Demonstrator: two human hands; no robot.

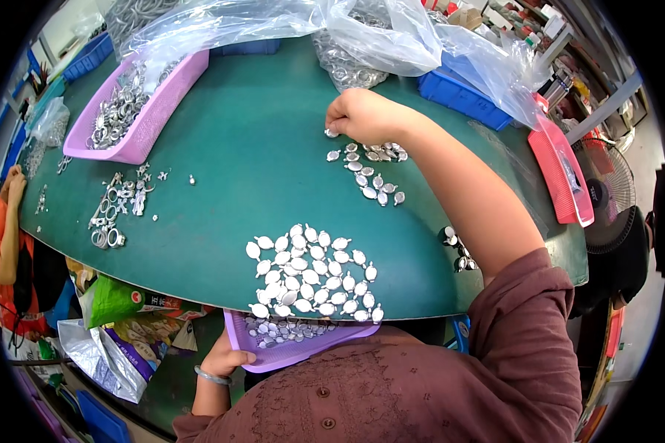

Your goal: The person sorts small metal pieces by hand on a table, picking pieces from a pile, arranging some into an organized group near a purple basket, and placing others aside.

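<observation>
With its fingertips pinched together over the far middle of the table, my right hand (pixel 363 117) holds a small oval metal piece (pixel 332 134). Several similar silvery pieces (pixel 367 170), oval with small tabs, lie loosely grouped just below that hand. A larger spread of oval pieces (pixel 311 278) covers the table's near edge, pale and shiny on top. Below this edge, my left hand (pixel 224 356) grips the left end of a purple plastic basket (pixel 292 359), its thumb over the rim. More small oval pieces (pixel 288 330) lie inside the basket.
The green table (pixel 222 184) also carries a pink-purple basket of metal rings (pixel 146 133), loose ring parts (pixel 114 210) and small dark-and-silver pieces (pixel 462 255). Plastic bags (pixel 380 40), a blue tray (pixel 465 96) and a red basket (pixel 561 173) line the far side. Another person's hands (pixel 12 184) are at left.
</observation>
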